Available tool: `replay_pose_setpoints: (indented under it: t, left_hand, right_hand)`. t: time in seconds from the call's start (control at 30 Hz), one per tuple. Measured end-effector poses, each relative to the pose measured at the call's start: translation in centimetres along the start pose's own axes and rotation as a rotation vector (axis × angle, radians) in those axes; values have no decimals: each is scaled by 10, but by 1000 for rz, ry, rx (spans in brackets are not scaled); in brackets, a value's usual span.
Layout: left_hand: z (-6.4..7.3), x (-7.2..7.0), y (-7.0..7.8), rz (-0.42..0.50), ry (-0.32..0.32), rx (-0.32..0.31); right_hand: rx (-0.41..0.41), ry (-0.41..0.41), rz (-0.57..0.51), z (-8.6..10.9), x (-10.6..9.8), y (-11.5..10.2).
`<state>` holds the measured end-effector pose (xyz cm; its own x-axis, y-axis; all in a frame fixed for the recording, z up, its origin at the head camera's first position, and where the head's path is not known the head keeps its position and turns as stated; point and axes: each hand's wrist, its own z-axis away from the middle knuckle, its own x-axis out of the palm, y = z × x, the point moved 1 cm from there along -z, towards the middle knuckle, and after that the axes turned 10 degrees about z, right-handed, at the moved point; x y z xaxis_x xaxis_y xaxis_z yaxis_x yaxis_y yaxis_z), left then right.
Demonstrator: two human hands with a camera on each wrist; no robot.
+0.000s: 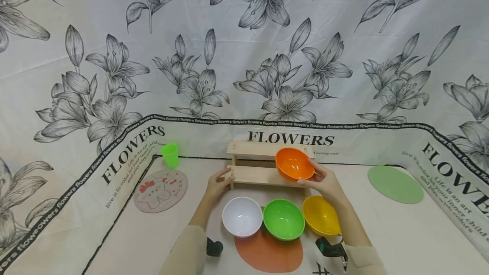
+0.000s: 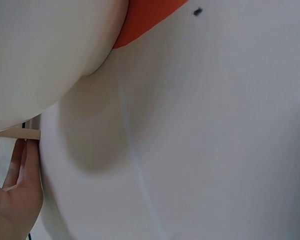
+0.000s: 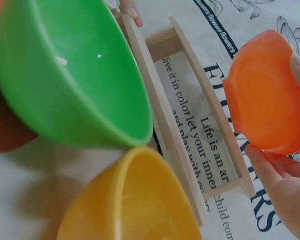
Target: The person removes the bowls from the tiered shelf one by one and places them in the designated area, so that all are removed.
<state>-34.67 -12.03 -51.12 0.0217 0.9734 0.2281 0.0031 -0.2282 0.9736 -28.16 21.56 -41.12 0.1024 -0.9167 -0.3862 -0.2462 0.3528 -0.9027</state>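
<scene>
My right hand [image 1: 318,179] grips an orange bowl [image 1: 292,162] by its right side, tilted so that its inside faces me. In the head view the bowl overlaps the right part of a two-tier wooden shelf [image 1: 252,175]. The right wrist view shows the outside of the orange bowl [image 3: 270,95], with the thumb and fingers [image 3: 262,162] on opposite sides. My left hand [image 1: 217,186] holds the left end of the lower tier. In the left wrist view the fingers of my left hand [image 2: 20,190] reach up to the shelf's edge [image 2: 20,133].
In front of the shelf stand a white bowl [image 1: 242,217], a green bowl [image 1: 284,220] and a yellow bowl [image 1: 321,215] in a row. An orange mat [image 1: 269,258] lies under them. A green cup [image 1: 170,156], a patterned mat [image 1: 160,192] and a green mat [image 1: 395,184] lie farther out.
</scene>
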Motion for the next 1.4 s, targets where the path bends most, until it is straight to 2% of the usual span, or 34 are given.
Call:
replay_pose_setpoints:
  t: [0.2,0.33,0.53,0.63,0.67,0.77,0.87,0.93,1.1,1.23,1.4]
  left_hand:
    - [-1,-1,-1,18,-2,-4]
    - [-1,-2,0,-21,-18,2]
    - [-1,-2,-1,-33,-26,-7]
    - [-1,-2,-2,-25,-25,-11]
    - [-1,-2,-2,-23,-26,-10]
    - [-1,-2,-3,-10,-26,-13]
    - [0,-1,1,-4,-34,-12]
    - [1,-1,1,-5,-36,-8]
    - [-1,-2,-2,-9,-25,-10]
    - [-2,-2,-3,-8,-23,-13]
    - [-2,-2,-3,-4,-22,-11]
  right_hand:
    - [7,12,49,17,-10,9]
    - [17,27,69,29,-16,12]
    - [84,52,121,44,-27,18]
    - [89,61,100,50,-35,28]
    - [56,68,55,51,-39,40]
    - [45,89,34,56,-47,54]
    - [77,109,55,64,-55,54]
    - [129,104,106,71,-58,42]
    - [145,136,80,84,-68,43]
    - [181,156,50,93,-79,60]
    - [250,183,37,102,-96,97]
